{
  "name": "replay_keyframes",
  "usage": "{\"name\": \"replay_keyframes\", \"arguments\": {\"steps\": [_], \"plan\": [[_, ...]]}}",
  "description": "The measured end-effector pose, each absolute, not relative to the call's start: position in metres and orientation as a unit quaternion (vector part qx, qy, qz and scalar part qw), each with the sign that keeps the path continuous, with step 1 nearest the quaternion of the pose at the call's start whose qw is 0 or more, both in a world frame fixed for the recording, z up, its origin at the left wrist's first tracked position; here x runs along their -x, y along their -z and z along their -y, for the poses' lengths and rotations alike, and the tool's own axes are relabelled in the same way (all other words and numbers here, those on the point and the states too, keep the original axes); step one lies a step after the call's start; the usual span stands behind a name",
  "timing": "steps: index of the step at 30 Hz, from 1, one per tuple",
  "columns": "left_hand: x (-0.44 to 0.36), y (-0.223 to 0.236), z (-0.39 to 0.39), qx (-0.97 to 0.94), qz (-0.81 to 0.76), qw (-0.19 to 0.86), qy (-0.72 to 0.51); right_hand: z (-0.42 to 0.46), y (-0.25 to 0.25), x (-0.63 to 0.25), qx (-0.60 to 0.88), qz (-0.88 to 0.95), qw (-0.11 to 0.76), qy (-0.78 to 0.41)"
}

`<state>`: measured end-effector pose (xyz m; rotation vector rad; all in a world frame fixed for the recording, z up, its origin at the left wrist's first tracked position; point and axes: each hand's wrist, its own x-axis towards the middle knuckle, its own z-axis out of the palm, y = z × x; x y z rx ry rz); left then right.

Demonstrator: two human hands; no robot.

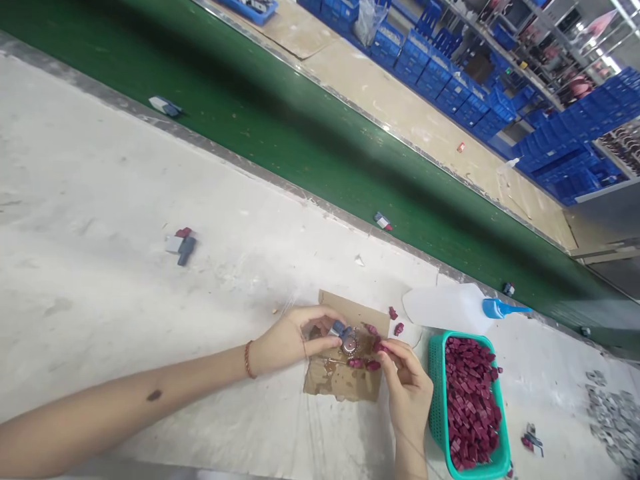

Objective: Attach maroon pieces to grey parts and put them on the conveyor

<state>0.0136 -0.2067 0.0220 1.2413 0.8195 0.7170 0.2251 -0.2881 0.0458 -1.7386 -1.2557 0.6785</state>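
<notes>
My left hand (313, 333) pinches a small blue-grey part (340, 329) between thumb and fingers. Right beside it is a round metal piece with a toothed rim (350, 345); I cannot tell whether the two are joined. My right hand (406, 373) is closed on a small dark red plastic piece (379, 345) at its fingertips. Both hands are over a brown cardboard sheet (325, 383) with wet stains. Several more dark red pieces (355, 363) lie on the cardboard, and two others (399, 329) rest on the table by its right edge.
A green basket (437, 400) full of dark red pieces stands at right. Behind it lies a white bottle with a blue nozzle (450, 307). Grey metal parts (613, 413) are heaped far right. Beyond the table runs a green belt (280, 143) carrying small assemblies. One assembly (183, 245) sits on the table's left.
</notes>
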Motion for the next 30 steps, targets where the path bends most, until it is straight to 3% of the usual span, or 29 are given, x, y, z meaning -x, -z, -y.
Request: {"name": "replay_keyframes", "arguments": {"steps": [5,10,20,30], "plan": [[-0.015,-0.019,0.209,-0.502,-0.353,0.728,-0.306,0.289,-0.041,-0.216,0.628,0.665,0.352,-0.196],[-0.016,-0.015,0.209,-0.501,-0.336,0.727,-0.328,0.282,-0.04,-0.211,0.561,0.742,0.327,-0.167],[-0.014,-0.013,0.208,-0.557,-0.367,0.662,-0.341,0.284,-0.046,-0.211,0.545,0.773,0.289,-0.147],[-0.016,-0.011,0.206,-0.465,-0.298,0.759,-0.345,0.282,-0.046,-0.207,0.604,0.697,0.326,-0.21]]}}
